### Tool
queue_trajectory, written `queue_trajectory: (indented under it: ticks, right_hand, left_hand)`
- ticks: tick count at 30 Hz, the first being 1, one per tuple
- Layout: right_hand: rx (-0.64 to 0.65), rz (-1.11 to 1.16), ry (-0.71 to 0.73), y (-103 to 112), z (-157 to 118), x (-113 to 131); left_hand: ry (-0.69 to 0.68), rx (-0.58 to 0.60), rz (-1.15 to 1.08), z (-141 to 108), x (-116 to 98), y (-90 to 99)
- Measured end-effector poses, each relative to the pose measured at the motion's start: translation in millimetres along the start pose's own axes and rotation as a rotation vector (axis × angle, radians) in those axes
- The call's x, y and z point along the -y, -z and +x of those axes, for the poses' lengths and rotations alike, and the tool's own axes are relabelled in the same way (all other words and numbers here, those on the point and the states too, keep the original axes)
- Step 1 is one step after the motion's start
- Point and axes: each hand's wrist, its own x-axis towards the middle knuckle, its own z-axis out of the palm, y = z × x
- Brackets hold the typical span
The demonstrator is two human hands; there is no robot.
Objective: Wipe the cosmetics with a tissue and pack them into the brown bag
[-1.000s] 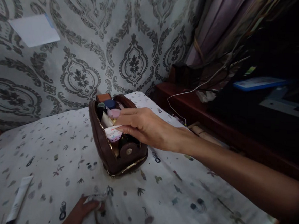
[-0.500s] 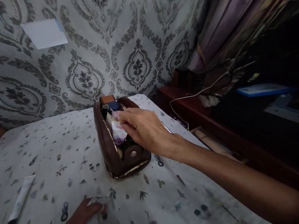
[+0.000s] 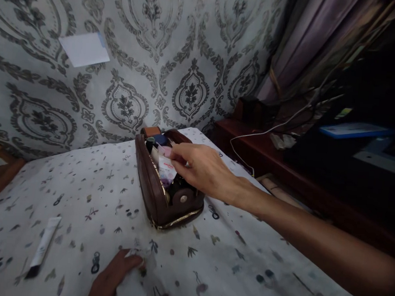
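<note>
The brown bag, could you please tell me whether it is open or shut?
The brown bag is open: its zipper is parted, and a blue item and a white packet show inside.

Shows dim, cool, diffuse indoor light. Looks palest on the white bedcover (image 3: 89, 190) and patterned wall (image 3: 171, 42); sinks to near-black at right, swallowing detail around a blue-edged object (image 3: 354, 130). Glints faintly at the gold zipper (image 3: 182, 220) and stud (image 3: 183, 199) of the brown bag (image 3: 147, 187); darkens within its opening. Appears soft throughout, too soft for reading the lettering on the packet (image 3: 166, 168); smears around the left hand (image 3: 116, 271). Stretches toward the edges, as along the right forearm (image 3: 289, 229).
</note>
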Motion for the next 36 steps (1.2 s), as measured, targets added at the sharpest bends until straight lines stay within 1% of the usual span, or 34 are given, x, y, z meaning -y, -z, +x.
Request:
queue_trajectory:
  ticks: [4, 8, 11, 14, 16, 19, 21, 23, 26, 27, 29, 32, 34, 36]
  right_hand:
    - [-0.017, 0.048, -0.029, 2.3, -2.2, 1.2]
    - [-0.063, 0.043, -0.017, 1.1, -2.7, -0.4]
    - [-0.146, 0.061, 0.017, 0.4, -7.2, 1.5]
    - [-0.263, 0.140, 0.072, -4.1, -20.1, 11.7]
    - [-0.315, 0.198, 0.128, -11.7, -32.5, 21.7]
    - [-0.313, 0.239, 0.211, -28.1, -48.9, 33.7]
    - [-0.302, 0.207, 0.236, -38.4, -52.6, 35.7]
    - [-0.320, 0.119, 0.231, -45.2, -48.4, 32.7]
    - [-0.356, -0.085, 0.158, -46.5, -30.1, 23.8]
    - [-0.344, -0.150, 0.112, -44.9, -22.6, 21.2]
    - [-0.266, -0.237, -0.001, -40.2, -8.8, 18.1]
    - [-0.120, -0.222, -0.147, -32.7, 4.6, 18.2]
    - [-0.079, -0.170, -0.206, -28.9, 8.1, 19.6]
    - [-0.073, -0.152, -0.242, -26.1, 8.6, 20.9]
  left_hand:
    - [-0.054, -0.007, -0.014, -4.9, 1.3, -1.1]
    - [-0.173, 0.004, -0.014, -10.0, 6.4, 1.8]
    - [-0.273, -0.003, -0.020, -12.3, 10.9, 5.9]
    - [-0.386, 0.043, -0.043, -11.5, 11.8, 8.6]
    - [-0.401, 0.057, -0.065, -9.8, 9.9, 9.1]
    - [-0.370, -0.001, -0.110, -7.6, 5.1, 9.9]
    - [-0.363, -0.021, -0.131, -7.0, 1.8, 12.4]
    - [-0.354, -0.034, -0.146, -7.3, -1.3, 17.1]
    - [-0.302, -0.071, -0.175, -8.1, -5.5, 25.7]
    - [-0.283, -0.082, -0.188, -8.2, -6.6, 28.1]
    - [-0.247, -0.096, -0.213, -8.2, -8.0, 31.4]
    - [-0.204, -0.100, -0.229, -8.4, -8.5, 31.8]
    - [-0.191, -0.097, -0.223, -9.2, -8.5, 30.2]
    - [-0.192, -0.086, -0.214, -10.5, -8.8, 28.5]
